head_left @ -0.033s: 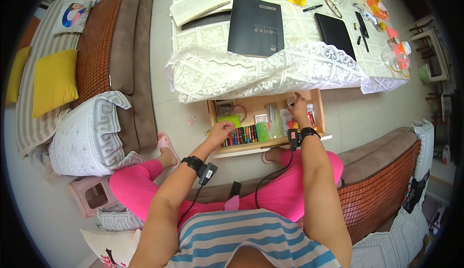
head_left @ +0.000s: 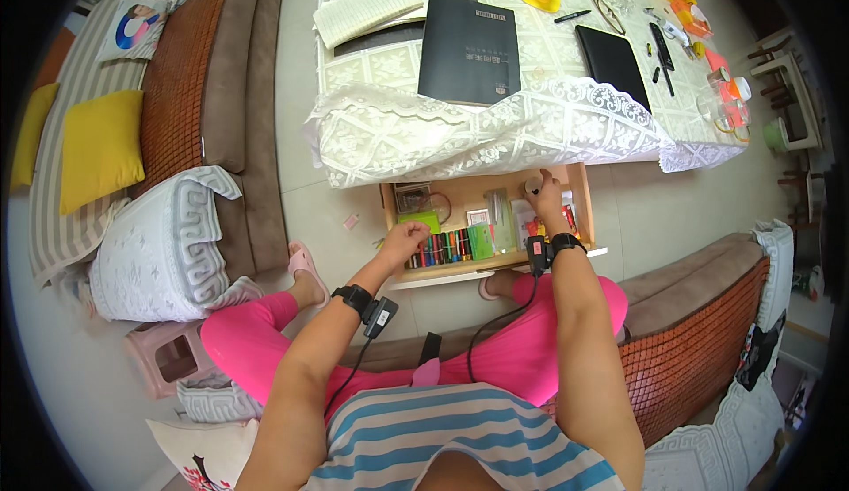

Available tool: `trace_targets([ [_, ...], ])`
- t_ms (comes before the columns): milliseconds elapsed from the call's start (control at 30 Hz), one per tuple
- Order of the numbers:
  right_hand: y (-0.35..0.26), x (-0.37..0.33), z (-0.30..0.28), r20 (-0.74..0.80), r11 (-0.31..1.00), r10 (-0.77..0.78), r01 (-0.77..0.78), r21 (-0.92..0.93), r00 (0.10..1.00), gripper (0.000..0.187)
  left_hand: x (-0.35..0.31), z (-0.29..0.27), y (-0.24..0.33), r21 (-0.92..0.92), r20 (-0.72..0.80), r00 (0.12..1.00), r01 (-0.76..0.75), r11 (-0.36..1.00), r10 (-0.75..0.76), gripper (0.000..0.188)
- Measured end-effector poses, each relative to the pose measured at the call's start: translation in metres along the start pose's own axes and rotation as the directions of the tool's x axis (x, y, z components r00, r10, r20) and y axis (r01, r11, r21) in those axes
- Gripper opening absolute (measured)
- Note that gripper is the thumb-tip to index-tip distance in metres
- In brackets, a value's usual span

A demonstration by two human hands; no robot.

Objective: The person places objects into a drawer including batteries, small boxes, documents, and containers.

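Observation:
A wooden drawer (head_left: 431, 272) is pulled out from under the cloth-covered table. At its right back, my right hand (head_left: 548, 194) closes on a small round roll (head_left: 533, 186), pale with a darker middle; its exact kind is unclear. Over the drawer's left front, my left hand (head_left: 408, 242) has its fingers curled together, and anything in them is hidden. Close by that hand lie a bright green box (head_left: 419, 218) and a row of coloured markers (head_left: 447, 248). A green packet (head_left: 480, 241) sits right of the markers, and red packets (head_left: 569, 217) lie under my right wrist.
On the lace tablecloth (head_left: 380, 141) lie a dark folder (head_left: 469, 49), an open notebook (head_left: 371, 13), a black notebook (head_left: 613, 65), glasses (head_left: 608, 11) and jars (head_left: 721, 106). Brown sofas stand left (head_left: 225, 75) and lower right (head_left: 690, 296). A pink stool (head_left: 164, 358) is at lower left.

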State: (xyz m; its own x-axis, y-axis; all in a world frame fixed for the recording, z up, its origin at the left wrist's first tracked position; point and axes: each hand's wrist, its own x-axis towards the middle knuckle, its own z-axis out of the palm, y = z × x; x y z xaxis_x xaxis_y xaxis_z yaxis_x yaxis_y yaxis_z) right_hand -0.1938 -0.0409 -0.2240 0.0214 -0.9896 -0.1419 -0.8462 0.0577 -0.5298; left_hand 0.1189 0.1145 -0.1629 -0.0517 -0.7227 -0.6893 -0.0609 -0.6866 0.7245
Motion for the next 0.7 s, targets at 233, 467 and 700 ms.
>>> trace_targets([
  [233, -0.041, -0.016, -0.019, -0.038, 0.988, -0.088, 0.092, 0.125, 0.995, 0.055, -0.022, -0.009, 0.015, -0.029, -0.04, 0.995, -0.095, 0.995, 0.094, 0.018],
  [467, -0.106, -0.055, -0.039, 0.335, 0.899, -0.081, -0.076, 0.432, 0.939, 0.044, -0.048, -0.038, 0.026, -0.103, -0.044, 0.992, -0.12, 0.988, 0.116, 0.02],
  [700, -0.188, -0.096, -0.042, 0.659, 0.879, -0.2, -0.164, 0.447, 0.725, 0.033, -0.068, -0.085, 0.02, -0.302, -0.137, 0.988, -0.11, 0.947, 0.071, 0.023],
])
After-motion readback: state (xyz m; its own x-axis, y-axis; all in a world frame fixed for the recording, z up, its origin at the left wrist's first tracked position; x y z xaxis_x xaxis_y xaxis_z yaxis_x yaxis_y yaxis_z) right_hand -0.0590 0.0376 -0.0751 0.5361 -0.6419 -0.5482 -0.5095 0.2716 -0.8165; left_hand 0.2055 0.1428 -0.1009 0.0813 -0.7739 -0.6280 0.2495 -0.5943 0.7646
